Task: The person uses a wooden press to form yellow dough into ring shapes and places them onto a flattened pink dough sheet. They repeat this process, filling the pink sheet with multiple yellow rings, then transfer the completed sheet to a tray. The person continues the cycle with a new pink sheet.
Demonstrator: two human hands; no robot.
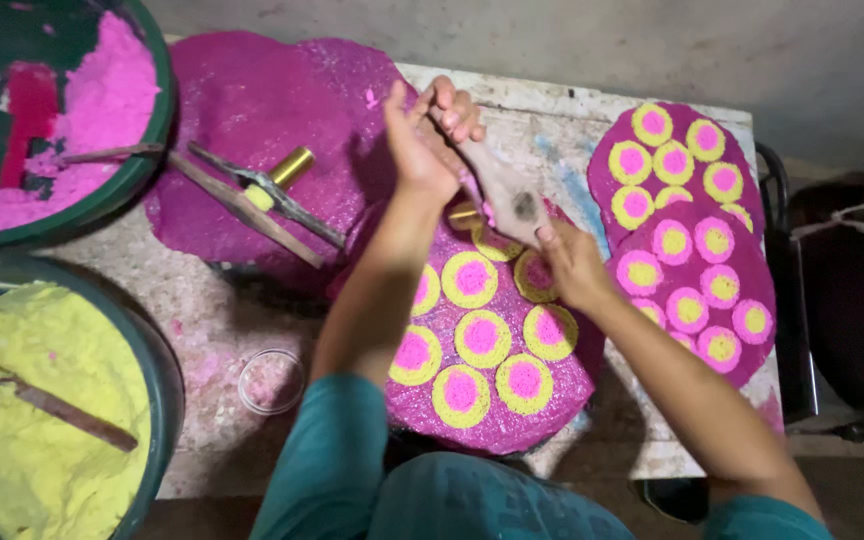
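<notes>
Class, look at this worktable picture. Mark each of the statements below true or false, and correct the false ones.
1. Both hands, left hand and right hand, hold the wooden tool. True.
2. The basin at top left holds blue powder. False: pink powder.
3. The yellow rings on the magenta disc have pink centres. True.
4. The glass ring lies on a disc. False: it lies on the bare table.

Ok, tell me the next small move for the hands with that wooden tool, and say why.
Probably lower the wooden tool onto the magenta disc at its upper edge. The left hand and right hand hold the tool lifted above it; yellow-and-pink circles fill the near rows, while the far row under the tool looks unfinished.
</notes>
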